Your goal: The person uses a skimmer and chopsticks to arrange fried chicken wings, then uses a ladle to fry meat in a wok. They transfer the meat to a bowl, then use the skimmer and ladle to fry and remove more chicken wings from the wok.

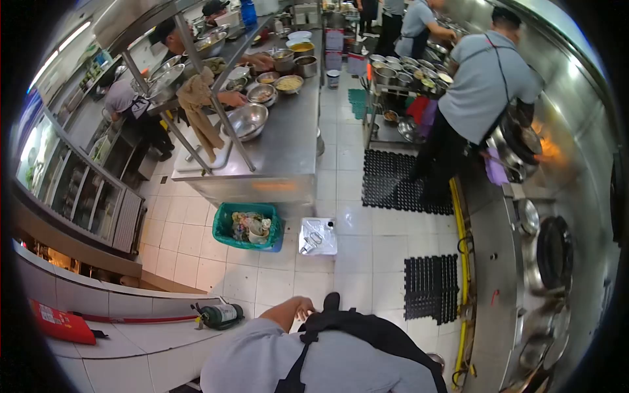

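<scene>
My left hand hangs in front of my waist, beside the black apron. Its fingers are loosely bent and a little apart, and I see nothing in them. My right hand is out of sight, with my right arm hidden below my shoulder. On the floor ahead of me stands a green-lined bin with food scraps and waste in it. Just right of the bin lies a square, pale metallic container, apart from my hand.
A steel counter carries several bowls, including a large steel bowl. At right, a person works at a flaming wok. Black mats and a yellow pipe lie alongside the stove. A green cylinder rests on the tiled ledge.
</scene>
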